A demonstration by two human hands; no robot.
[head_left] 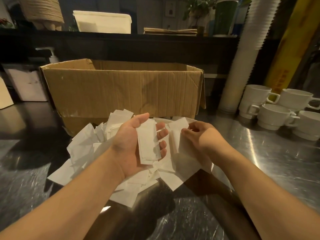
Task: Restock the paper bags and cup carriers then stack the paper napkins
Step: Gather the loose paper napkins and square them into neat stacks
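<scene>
Napkins: small stack lies in left hand, palm up | right hand pinches another napkin | loose pile left unstacked.

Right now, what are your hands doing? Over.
Left hand palm up, cradling folded napkins. Right hand pinching one from loose pile. Cardboard box behind, nothing blocking.
</scene>
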